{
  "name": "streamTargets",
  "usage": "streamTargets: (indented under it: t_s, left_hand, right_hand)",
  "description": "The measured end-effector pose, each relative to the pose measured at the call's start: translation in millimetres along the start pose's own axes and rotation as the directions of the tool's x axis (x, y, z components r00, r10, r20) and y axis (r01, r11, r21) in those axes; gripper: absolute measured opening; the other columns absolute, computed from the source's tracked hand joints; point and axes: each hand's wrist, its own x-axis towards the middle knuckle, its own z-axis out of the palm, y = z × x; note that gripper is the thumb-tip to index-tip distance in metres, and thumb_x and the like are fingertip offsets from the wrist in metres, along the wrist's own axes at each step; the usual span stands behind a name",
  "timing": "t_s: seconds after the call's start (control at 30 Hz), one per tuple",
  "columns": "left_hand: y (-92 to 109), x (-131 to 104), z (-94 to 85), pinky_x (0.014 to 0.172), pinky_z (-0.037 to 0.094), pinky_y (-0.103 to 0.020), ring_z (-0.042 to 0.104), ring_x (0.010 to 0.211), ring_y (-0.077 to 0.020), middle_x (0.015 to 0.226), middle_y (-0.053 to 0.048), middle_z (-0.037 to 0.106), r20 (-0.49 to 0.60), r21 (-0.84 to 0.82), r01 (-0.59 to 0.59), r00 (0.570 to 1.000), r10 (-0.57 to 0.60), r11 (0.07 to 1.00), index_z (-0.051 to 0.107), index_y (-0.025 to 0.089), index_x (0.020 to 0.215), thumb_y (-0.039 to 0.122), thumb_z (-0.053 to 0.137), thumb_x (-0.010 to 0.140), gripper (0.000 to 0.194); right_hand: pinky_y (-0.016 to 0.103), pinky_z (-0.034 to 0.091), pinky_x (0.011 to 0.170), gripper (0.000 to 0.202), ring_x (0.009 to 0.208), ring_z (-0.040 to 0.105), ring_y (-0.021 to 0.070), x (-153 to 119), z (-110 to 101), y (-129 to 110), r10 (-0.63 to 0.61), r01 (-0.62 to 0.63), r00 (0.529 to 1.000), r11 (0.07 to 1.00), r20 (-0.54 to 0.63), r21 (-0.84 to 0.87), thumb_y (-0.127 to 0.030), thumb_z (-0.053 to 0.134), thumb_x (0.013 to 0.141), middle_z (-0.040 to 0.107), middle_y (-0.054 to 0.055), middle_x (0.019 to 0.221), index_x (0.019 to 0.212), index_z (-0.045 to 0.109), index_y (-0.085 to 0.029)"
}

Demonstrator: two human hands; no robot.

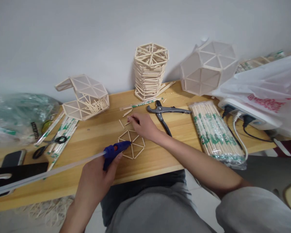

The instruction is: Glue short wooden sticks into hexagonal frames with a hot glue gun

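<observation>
My left hand (99,173) is wrapped round a blue hot glue gun (116,149), with a long translucent glue stick (70,165) running out of its back end. The gun's tip lies over the middle of a flat octagonal wheel of thin wooden sticks (138,154) on the table. Just beyond that wheel, my right hand (143,125) is low over the tabletop, its fingertips pinched together among short cut sticks (121,124). Whatever those fingertips hold is too small to make out. Right of this hand lie dark-handled cutting pliers (161,110).
Behind stand a tall tower of stacked sticks (149,79), a covered octagonal frame (208,69) and an open-sided one (87,97). Packed chopsticks (215,131) and a power strip (249,113) are at right. Scissors (49,145), wrapped chopsticks (63,136) and a phone (13,158) lie left.
</observation>
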Motion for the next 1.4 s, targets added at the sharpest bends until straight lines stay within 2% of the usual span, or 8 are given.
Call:
streamTargets:
  t_s: [0.2,0.43,0.63,0.87,1.03,1.13,1.23,1.4]
  left_hand:
    - [2.9,-2.2,-2.9,0.078,0.064,-0.043,0.082,0.098,-0.0376,0.089,-0.008,0.084,0.023,-0.006,-0.011,1.0,0.011,1.0,0.078,0.029,0.099,0.061,0.06,0.092,0.038]
    - [1.7,-0.8,-1.7,0.086,0.064,-0.045,0.081,0.108,-0.0378,0.102,-0.01,0.085,-0.01,-0.012,-0.008,1.0,0.008,1.0,0.077,0.026,0.106,0.062,0.06,0.091,0.042]
    - [-7.0,-5.3,-5.5,0.065,0.06,-0.041,0.082,0.084,-0.0381,0.081,-0.01,0.082,0.038,0.036,0.049,0.998,-0.05,0.998,0.075,0.027,0.085,0.071,0.058,0.09,0.047]
    - [-8.0,-5.1,1.1,0.079,0.064,-0.042,0.082,0.099,-0.0374,0.097,-0.011,0.086,0.006,-0.022,0.045,0.999,-0.045,0.999,0.078,0.026,0.103,0.066,0.06,0.091,0.046]
    - [-14.3,-4.6,-2.8,0.076,0.063,-0.044,0.082,0.094,-0.0394,0.091,-0.01,0.085,-0.033,-0.003,0.076,0.997,-0.077,0.997,0.076,0.027,0.094,0.069,0.061,0.088,0.046]
    - [-17.8,-6.2,-4.2,0.076,0.063,-0.043,0.082,0.094,-0.0386,0.092,-0.01,0.085,-0.016,-0.008,0.074,0.997,-0.075,0.997,0.076,0.027,0.097,0.069,0.061,0.088,0.046]
    - [-18.0,-6.8,-2.6,0.069,0.06,-0.041,0.082,0.088,-0.0379,0.086,-0.009,0.084,0.002,0.004,0.084,0.996,-0.084,0.996,0.074,0.027,0.089,0.069,0.06,0.088,0.045]
    - [-18.8,-6.2,1.1,0.067,0.059,-0.04,0.08,0.081,-0.0345,0.084,-0.007,0.083,-0.021,0.002,0.086,0.996,-0.086,0.996,0.075,0.029,0.096,0.069,0.06,0.088,0.044]
  right_hand:
    - [0.03,0.035,0.07,0.025,0.076,0.061,0.0165,0.6,1.1,1.1,0.008,-0.008,1.0,1.0,0.01,0.005,-0.027,0.058,0.108,0.073,0.003,0.082,0.092,0.074,-0.017]
    - [0.03,0.033,0.069,0.026,0.073,0.059,0.0156,0.2,-0.5,-0.8,-0.002,0.002,1.0,1.0,0.001,-0.017,-0.026,0.059,0.108,0.07,0.001,0.078,0.087,0.073,-0.017]
    - [0.03,0.033,0.068,0.028,0.072,0.058,0.0157,0.1,0.6,0.1,0.004,-0.004,1.0,1.0,-0.004,-0.026,-0.029,0.058,0.108,0.069,0.001,0.076,0.087,0.072,-0.017]
    - [0.03,0.033,0.068,0.028,0.072,0.058,0.0156,0.3,0.1,0.4,-0.005,0.005,1.0,1.0,-0.001,-0.025,-0.028,0.058,0.108,0.069,0.001,0.076,0.086,0.072,-0.017]
    - [0.03,0.033,0.068,0.028,0.072,0.057,0.0156,0.3,-0.4,-0.9,-0.001,0.001,1.0,1.0,-0.006,-0.008,-0.028,0.058,0.108,0.069,0.001,0.076,0.085,0.071,-0.018]
    - [0.03,0.032,0.067,0.028,0.07,0.056,0.0151,0.2,-0.6,-1.5,-0.002,0.002,1.0,1.0,-0.008,-0.006,-0.027,0.059,0.107,0.067,0.0,0.074,0.083,0.07,-0.018]
    - [0.03,0.032,0.068,0.028,0.07,0.056,0.015,0.1,-0.6,-1.2,-0.007,0.007,1.0,1.0,-0.005,-0.009,-0.026,0.058,0.107,0.067,0.0,0.074,0.084,0.07,-0.018]
    - [0.03,0.034,0.069,0.026,0.073,0.059,0.0158,0.3,0.5,0.3,-0.009,0.009,1.0,1.0,-0.002,-0.011,-0.025,0.058,0.107,0.07,0.002,0.078,0.087,0.072,-0.017]
